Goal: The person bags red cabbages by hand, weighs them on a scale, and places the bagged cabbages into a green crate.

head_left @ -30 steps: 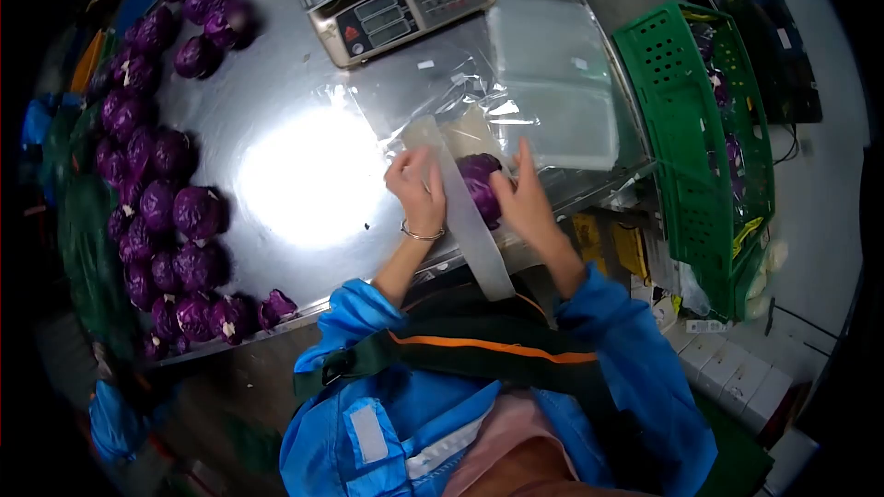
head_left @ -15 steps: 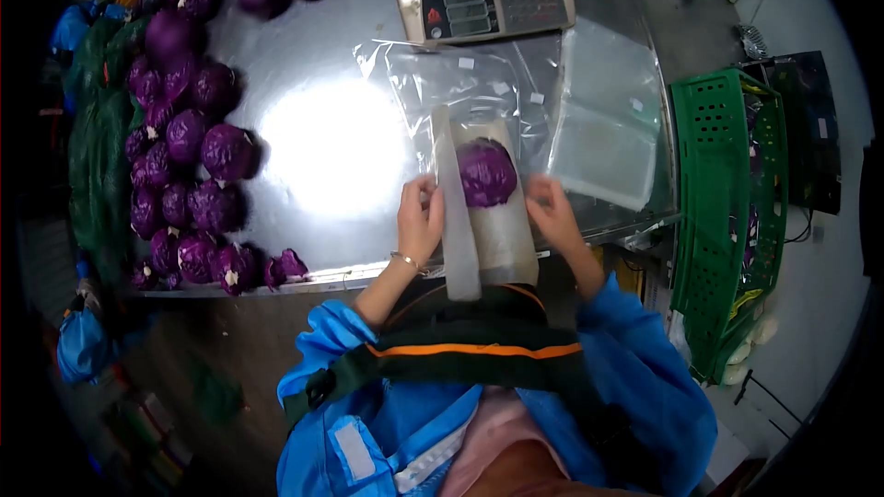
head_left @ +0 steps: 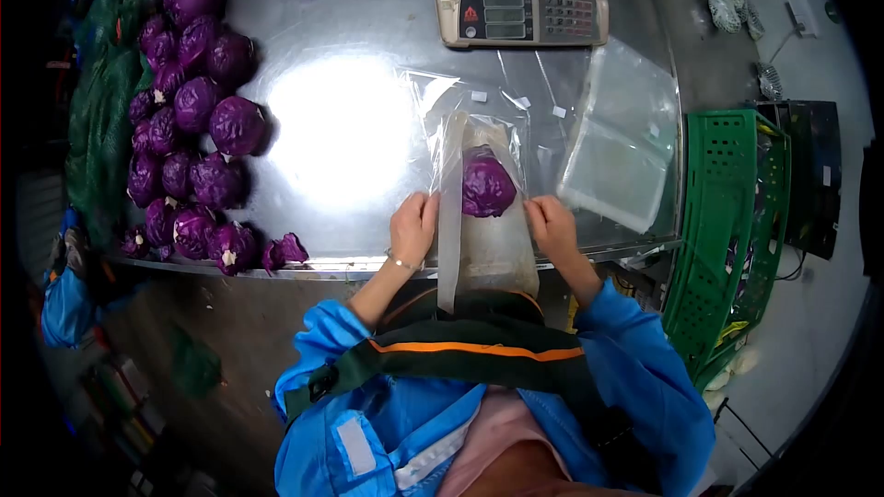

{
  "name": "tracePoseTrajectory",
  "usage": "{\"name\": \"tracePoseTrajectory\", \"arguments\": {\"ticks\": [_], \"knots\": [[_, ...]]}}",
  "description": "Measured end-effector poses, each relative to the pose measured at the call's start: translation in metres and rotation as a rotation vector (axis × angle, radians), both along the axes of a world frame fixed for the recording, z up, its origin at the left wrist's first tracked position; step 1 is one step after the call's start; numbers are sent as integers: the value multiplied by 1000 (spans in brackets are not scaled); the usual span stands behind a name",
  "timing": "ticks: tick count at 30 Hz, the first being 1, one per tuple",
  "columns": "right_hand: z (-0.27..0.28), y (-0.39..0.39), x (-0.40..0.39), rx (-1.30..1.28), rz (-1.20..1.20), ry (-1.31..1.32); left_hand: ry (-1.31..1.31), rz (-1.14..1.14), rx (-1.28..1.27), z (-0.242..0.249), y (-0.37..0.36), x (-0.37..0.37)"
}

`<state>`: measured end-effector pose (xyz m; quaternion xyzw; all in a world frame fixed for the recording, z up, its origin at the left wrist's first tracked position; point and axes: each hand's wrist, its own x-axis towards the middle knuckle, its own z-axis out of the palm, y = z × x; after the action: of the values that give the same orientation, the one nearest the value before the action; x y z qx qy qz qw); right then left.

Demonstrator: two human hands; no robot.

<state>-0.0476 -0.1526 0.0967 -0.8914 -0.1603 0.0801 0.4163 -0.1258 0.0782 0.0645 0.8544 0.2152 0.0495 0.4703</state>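
Observation:
A purple cabbage point(head_left: 488, 186) lies in a pale, translucent trough-like sheet point(head_left: 497, 258) with a raised strip along its left side. A clear plastic bag point(head_left: 508, 133) surrounds the far part of the sheet, its near edges reaching back beside the cabbage. My left hand point(head_left: 413, 228) is closed in a pinch at the bag's left edge, just left of the raised strip. On the other side my right hand point(head_left: 553, 230) pinches the bag's right edge, close to the cabbage. The fingertips' exact hold on the thin film is hard to see.
Many purple cabbages point(head_left: 238, 125) crowd the left of the metal table point(head_left: 368, 221). A digital scale point(head_left: 525, 17) stands at the back. Flat clear bags point(head_left: 619, 143) lie to the right. A green crate point(head_left: 704, 221) stands beyond the table's right edge.
Both hands have closed at the bag's edges, and the bag film now reaches nearer, alongside the cabbage. The right hand's fingers were looser before. The whole view has shifted slightly.

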Motion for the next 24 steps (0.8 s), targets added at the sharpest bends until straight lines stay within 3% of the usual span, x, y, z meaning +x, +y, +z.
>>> {"name": "tracePoseTrajectory", "arguments": {"ticks": [3,4,6,8,10,11,14,17,18,21,24], "knots": [[5,7,-3,124,-12,51,-194,-111,100,9,8,0],[5,12,2,192,-16,53,-131,-9,-50,16,4,7],[-3,24,19,101,3,84,0,-26,-127,36,5,29],[-1,35,40,-41,46,127,32,-56,-69,37,14,49],[-8,40,34,4,53,-79,-29,-106,120,25,21,61],[-10,41,32,25,55,-184,-194,-84,126,23,21,57],[-6,24,-6,144,27,-141,-581,-32,151,13,14,18],[-36,9,-41,239,-50,-25,-538,-26,228,-4,8,-20],[-39,10,-43,314,-101,107,-429,89,186,-12,8,-25],[-7,43,-21,447,-213,301,-88,361,-326,-14,18,-5],[-16,33,-19,65,5,327,83,70,-146,-12,23,-17]]}}
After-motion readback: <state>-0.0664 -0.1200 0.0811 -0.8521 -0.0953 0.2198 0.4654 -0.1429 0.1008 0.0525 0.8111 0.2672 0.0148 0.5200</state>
